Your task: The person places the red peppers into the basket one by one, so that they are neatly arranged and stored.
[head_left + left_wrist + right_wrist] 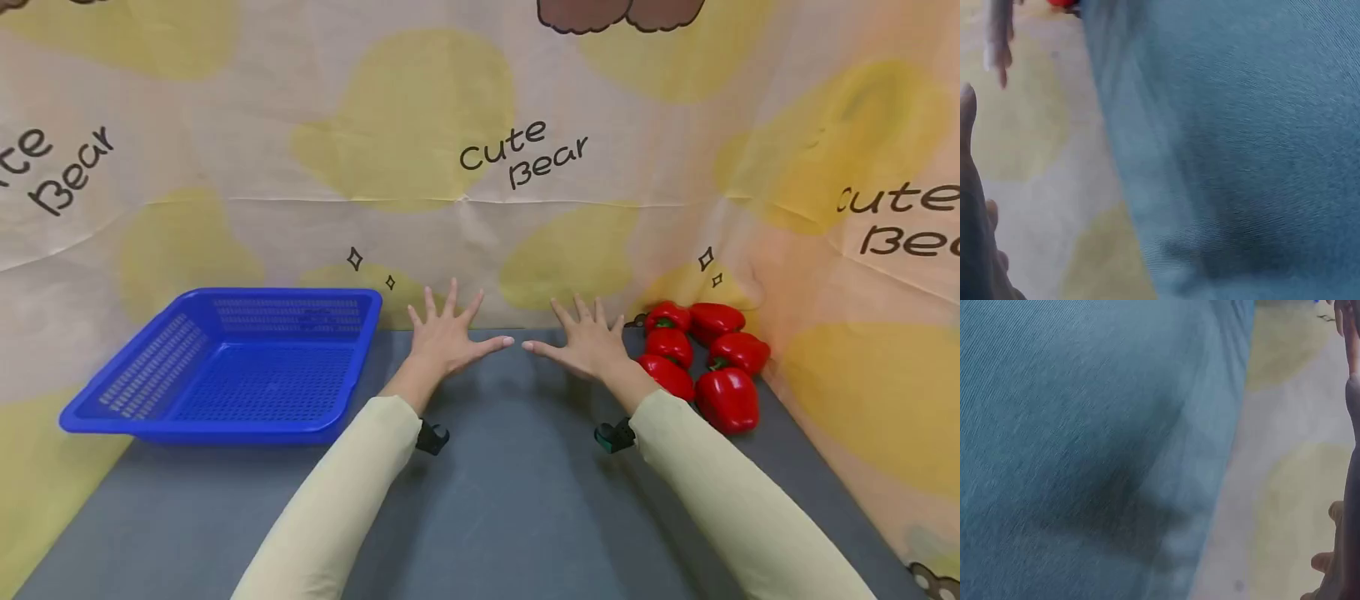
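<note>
The head view shows us six red peppers (738,352) on the table (510,492), off to the right. They sit in two rows that run away from us, and they do not all point the same way. The right hand (592,343) is nearer to them by far, so we think the side that counts most is its right side. The peppers lie just past its outer edge and beside its wrist. We cannot tell if the sleeve (697,442) touches the nearest one.

The blue basket (225,427) is on the other side, and the left hand (444,340) is nearer to that. The basket's wide side faces us, and we see nothing in it.

Both hands hold nothing. All their fingers are spread wide, and the two thumbs point at each other with a small gap between them. The hands seem to be up in the air, near the back cloth (465,242).

The left wrist view gives us only a bit of red at the top, most likely a pepper, and no basket. The right wrist view has just a blue speck at the top, maybe the basket, but it shows a dark shadow on the table much more plainly.
</note>
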`<state>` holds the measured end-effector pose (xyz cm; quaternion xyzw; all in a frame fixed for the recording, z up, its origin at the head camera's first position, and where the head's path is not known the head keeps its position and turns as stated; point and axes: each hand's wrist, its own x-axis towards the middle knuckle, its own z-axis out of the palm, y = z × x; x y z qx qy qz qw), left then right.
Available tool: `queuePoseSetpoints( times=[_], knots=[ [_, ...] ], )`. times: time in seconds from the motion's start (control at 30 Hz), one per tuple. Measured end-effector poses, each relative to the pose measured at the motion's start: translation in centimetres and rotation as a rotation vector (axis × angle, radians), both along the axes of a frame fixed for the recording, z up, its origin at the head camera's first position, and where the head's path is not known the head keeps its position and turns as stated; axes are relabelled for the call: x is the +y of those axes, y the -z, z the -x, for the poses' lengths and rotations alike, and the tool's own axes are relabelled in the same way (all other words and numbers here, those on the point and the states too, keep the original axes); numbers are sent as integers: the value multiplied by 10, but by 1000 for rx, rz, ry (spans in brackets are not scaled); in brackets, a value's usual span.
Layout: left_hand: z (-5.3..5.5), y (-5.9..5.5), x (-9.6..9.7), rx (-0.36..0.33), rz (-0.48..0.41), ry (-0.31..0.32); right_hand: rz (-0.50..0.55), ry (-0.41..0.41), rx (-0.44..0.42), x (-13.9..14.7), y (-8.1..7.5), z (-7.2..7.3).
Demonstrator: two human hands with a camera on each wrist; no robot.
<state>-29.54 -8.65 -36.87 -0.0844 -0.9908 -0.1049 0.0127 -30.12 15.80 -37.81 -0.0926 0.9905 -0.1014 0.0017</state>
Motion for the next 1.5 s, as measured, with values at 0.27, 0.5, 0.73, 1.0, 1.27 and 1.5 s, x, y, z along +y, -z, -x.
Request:
queuePoseSetpoints(
  times=[0.27, 0.5, 0.73, 1.0, 1.27, 1.5],
  knots=[
    [-29, -35, -25, 108, -42, 0, 130, -42, 179, -31, -14, -3],
    [-72, -52, -62, 202, -150, 37, 408, -54, 276, -69, -17, -12],
    [-113, -30, -122, 298, -256, 40, 766, -95, 269, -112, -12, -31],
    [-148, 0, -196, 689, -553, -364, 934, -87, 321, -156, -18, -44],
    [-162, 10, -250, 916, -664, -819, 998, -110, 361, -182, -23, -55],
    [-170, 18, -279, 1019, -663, -868, 1082, -156, 349, -214, -25, -65]
  ],
)
